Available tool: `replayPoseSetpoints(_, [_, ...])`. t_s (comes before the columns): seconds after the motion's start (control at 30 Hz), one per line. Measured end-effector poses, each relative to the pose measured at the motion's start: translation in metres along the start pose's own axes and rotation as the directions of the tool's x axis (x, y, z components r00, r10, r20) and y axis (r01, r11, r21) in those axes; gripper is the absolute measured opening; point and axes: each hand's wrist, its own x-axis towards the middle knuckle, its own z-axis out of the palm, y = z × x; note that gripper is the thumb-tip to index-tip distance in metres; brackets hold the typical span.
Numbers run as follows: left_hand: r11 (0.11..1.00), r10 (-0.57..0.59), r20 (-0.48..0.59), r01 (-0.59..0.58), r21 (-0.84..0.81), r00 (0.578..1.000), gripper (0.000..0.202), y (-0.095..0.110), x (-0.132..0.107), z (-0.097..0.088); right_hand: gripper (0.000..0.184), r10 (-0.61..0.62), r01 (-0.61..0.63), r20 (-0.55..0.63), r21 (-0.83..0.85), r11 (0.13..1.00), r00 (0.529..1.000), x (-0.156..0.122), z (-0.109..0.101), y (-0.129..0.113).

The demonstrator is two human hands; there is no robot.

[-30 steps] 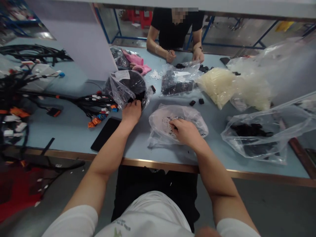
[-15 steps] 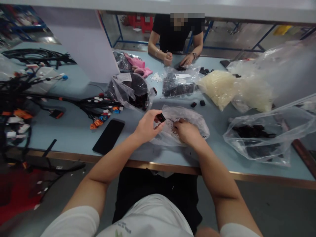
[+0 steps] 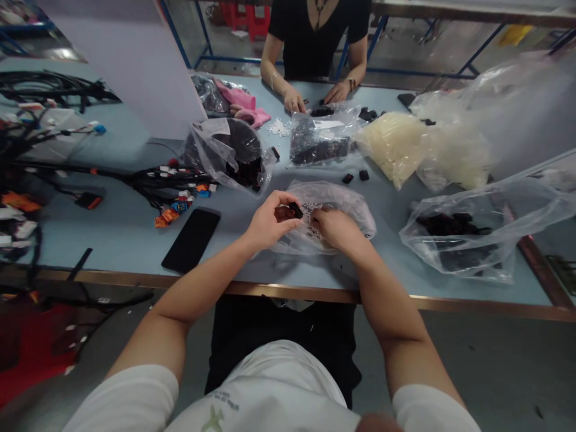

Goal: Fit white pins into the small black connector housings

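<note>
My left hand (image 3: 271,223) is closed on a small black plastic connector (image 3: 296,210), pinched between thumb and fingers over the left side of an open clear plastic bag (image 3: 353,201). Tiny white pieces (image 3: 309,214) lie in this bag. Among them are the fingertips of my right hand (image 3: 336,228), curled together and pointing toward the connector. Whatever these fingers grip, if anything, is hidden. Two loose black connectors (image 3: 363,175) lie just beyond the bag.
Left are a black phone (image 3: 191,240) and wire harnesses (image 3: 130,179) with coloured plugs. Bags of black parts (image 3: 321,144) and a bag of cream parts (image 3: 390,147) stand farther back; another bag (image 3: 463,240) lies right. Across the table, a co-worker's hands (image 3: 294,100) rest near parts.
The camera view has tilted, so the table sits slightly higher and further left. My hands keep nearly the same pose at the bag. The co-worker's fist has opened and lowered toward the table.
</note>
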Motion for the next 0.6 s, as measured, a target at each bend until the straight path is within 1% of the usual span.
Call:
replayPoseSetpoints(0.13, [0.996, 0.022, 0.028, -0.024, 0.082, 0.999, 0.041, 0.003, -0.002, 0.000, 0.029, 0.005, -0.001, -0.046, 0.090, 0.996, 0.999, 0.001, 0.001, 0.005])
replayPoseSetpoints(0.27, [0.996, 0.005, 0.032, -0.008, 0.089, 0.999, 0.044, 0.001, -0.002, -0.001, 0.027, -0.059, 0.086, -0.132, 0.209, 0.974, 0.989, 0.004, 0.004, 0.011])
replayPoseSetpoints(0.4, [0.997, 0.005, 0.018, -0.007, 0.077, 1.000, 0.048, -0.003, 0.000, -0.002, 0.034, -0.085, 0.149, -0.207, 0.314, 0.938, 0.975, 0.006, 0.008, 0.019])
replayPoseSetpoints(0.5, [0.996, 0.024, -0.003, -0.023, 0.091, 1.000, 0.047, -0.005, 0.001, -0.003, 0.038, -0.071, 0.158, -0.249, 0.350, 0.923, 0.966, 0.006, 0.010, 0.023])
replayPoseSetpoints(0.6, [0.994, 0.036, -0.011, -0.034, 0.103, 0.999, 0.049, -0.007, 0.001, -0.004, 0.030, -0.030, 0.133, -0.262, 0.384, 0.914, 0.965, 0.006, 0.010, 0.024])
